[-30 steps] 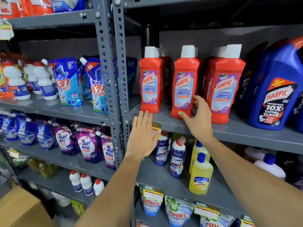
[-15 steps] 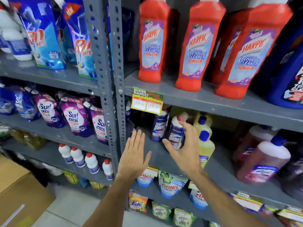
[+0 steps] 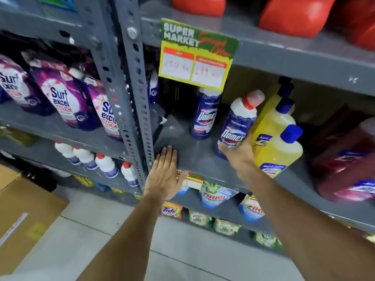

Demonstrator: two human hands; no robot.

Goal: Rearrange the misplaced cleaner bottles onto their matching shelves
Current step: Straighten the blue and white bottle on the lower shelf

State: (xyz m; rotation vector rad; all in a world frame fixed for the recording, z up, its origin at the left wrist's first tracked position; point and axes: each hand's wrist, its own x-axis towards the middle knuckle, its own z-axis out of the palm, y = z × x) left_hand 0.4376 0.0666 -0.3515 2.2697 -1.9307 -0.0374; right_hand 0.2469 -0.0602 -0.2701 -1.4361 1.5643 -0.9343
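A blue Domex bottle with a white neck and red cap [image 3: 237, 122] leans to the right on the grey middle shelf [image 3: 194, 159]. My right hand [image 3: 240, 155] is wrapped around its lower part. A second Domex bottle [image 3: 206, 116] stands upright just to its left, further back. Two yellow cleaner bottles with blue caps [image 3: 278, 147] stand right beside the held bottle. My left hand [image 3: 164, 175] lies flat with fingers together on the shelf's front edge, holding nothing. Red Harpic bottles [image 3: 294, 15] sit on the shelf above.
A green and yellow price tag [image 3: 196, 53] hangs from the upper shelf. A perforated grey upright [image 3: 129, 88] divides the racks. Purple Surf Excel pouches [image 3: 63, 94] fill the left rack. Dark red jugs [image 3: 349, 163] stand at right. Cardboard boxes [image 3: 24, 216] lie on the floor at left.
The view has dropped and moved closer to the middle shelf. My right hand came down from the Harpic shelf and closed around the Domex bottle. My left hand settled on the shelf edge.
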